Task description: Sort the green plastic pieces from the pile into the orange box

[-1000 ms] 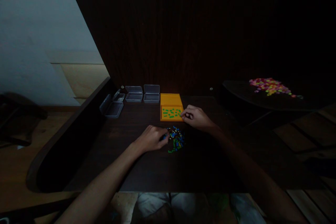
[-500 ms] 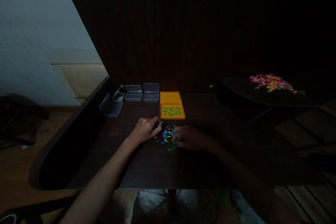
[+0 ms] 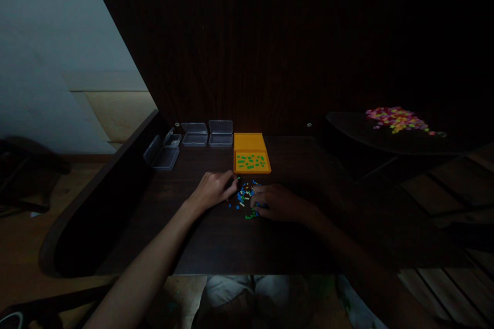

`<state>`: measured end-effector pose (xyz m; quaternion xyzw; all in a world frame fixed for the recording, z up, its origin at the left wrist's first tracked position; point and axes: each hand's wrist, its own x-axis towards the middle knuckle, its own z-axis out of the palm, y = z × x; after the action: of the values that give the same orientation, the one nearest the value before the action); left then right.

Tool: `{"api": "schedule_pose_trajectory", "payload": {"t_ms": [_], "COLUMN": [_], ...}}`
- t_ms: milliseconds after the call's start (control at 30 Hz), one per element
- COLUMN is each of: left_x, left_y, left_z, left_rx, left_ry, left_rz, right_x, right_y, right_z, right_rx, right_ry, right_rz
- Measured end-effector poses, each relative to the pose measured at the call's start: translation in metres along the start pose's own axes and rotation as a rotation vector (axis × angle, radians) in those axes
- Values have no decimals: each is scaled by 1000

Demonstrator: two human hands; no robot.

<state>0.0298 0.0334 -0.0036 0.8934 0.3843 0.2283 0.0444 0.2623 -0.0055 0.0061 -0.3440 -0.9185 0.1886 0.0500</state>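
My left hand rests on the dark table with thumb and forefinger pinched on a small green toy brick. To its right lies a loose pile of tiny bricks, mostly blue, green and white. Over the right side of this pile my right hand reaches with its fingers apart and bent, the tips touching the pieces; its palm side is hidden. Green pieces lie by its lower fingers. Just beyond both hands an orange box stands with its lid up and several green bricks spread inside.
Clear plastic boxes with raised lids stand at the back left, among them one box beside the orange box and another near the side panel. A heap of pink, red and yellow pieces lies on a shelf at right.
My right hand has shifted slightly left over the pile, its fingers more stretched. The left hand keeps its pinch on the green brick. The whole view has moved a little.
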Motion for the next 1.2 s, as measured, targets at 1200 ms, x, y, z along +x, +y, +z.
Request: {"api": "schedule_pose_trajectory", "payload": {"t_ms": [1200], "left_x": [82], "left_y": [-16], "left_z": [13], "left_rx": [95], "left_ry": [-209], "left_rz": [-153], "right_x": [21], "right_y": [-11], "right_z": [2], "right_rx": [171], "right_ry": [-64], "right_rz": [117]}}
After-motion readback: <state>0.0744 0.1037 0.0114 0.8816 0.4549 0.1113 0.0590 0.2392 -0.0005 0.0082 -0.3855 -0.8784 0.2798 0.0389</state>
